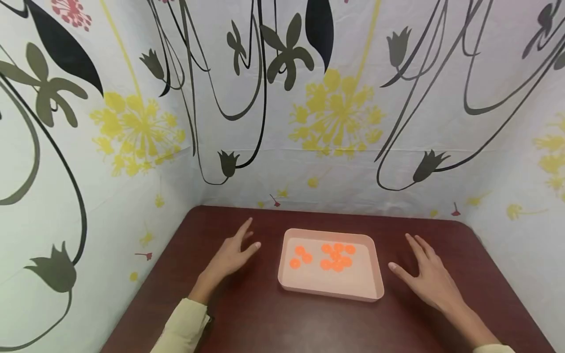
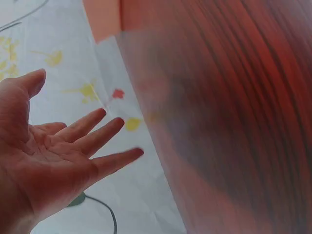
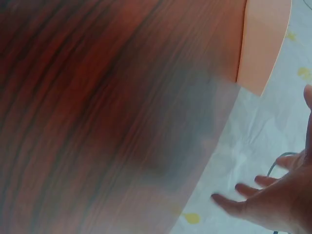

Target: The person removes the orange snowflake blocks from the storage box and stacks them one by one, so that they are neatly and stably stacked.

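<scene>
A shallow peach-coloured tray (image 1: 357, 287) lies on the dark red-brown table. Inside it are several small, flat, round orange pieces (image 1: 337, 257), some in a cluster right of centre and 3 nearer the left side. Left of the tray, apart from it, my left hand (image 1: 231, 255) is held with fingers extended and nothing in it. My right hand (image 1: 425, 277) is to the tray's right, also apart from it, its fingers spread and holding nothing. Both wrist views show the empty palms, the left hand (image 2: 63, 151) and the right hand (image 3: 278, 200), with a tray corner near the top.
The wood-grain table (image 1: 247, 318) has rounded far corners. White cloth (image 1: 344, 186) printed with flowers and stems hangs behind it and along both sides. Beige sleeves (image 1: 183, 323) cover the forearms.
</scene>
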Available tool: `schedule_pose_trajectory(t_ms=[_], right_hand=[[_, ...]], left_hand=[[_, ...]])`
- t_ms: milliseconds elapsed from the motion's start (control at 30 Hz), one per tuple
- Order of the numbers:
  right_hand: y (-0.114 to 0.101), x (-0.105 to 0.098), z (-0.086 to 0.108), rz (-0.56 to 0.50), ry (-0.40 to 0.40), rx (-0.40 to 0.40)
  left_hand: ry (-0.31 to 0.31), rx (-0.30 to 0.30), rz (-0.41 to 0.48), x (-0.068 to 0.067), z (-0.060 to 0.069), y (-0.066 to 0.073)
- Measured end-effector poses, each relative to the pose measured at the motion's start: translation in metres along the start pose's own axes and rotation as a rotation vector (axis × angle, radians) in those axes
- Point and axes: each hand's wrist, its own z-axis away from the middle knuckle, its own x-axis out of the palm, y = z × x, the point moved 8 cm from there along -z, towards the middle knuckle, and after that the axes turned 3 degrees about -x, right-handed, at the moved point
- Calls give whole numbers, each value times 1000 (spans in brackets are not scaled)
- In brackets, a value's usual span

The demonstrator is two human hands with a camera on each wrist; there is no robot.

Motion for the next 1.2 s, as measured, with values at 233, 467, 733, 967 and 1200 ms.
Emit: schedule_pose_trajectory(t_ms=[233,467,733,967,1200], right_hand=[[-13,5,-4,-166,53,-57],[-29,19,-11,-245,13,-56],[-41,39,-15,-383,-38,-73],[-45,51,-26,-403,-35,-94],[-47,66,-41,-359,-79,-106]], left_hand=[[-33,-18,155,21,-1,21],[-107,-74,295,45,-2,26],[-173,-114,251,69,-2,28],[-171,-97,176,74,-3,34],[-187,-76,122,81,-4,36]])
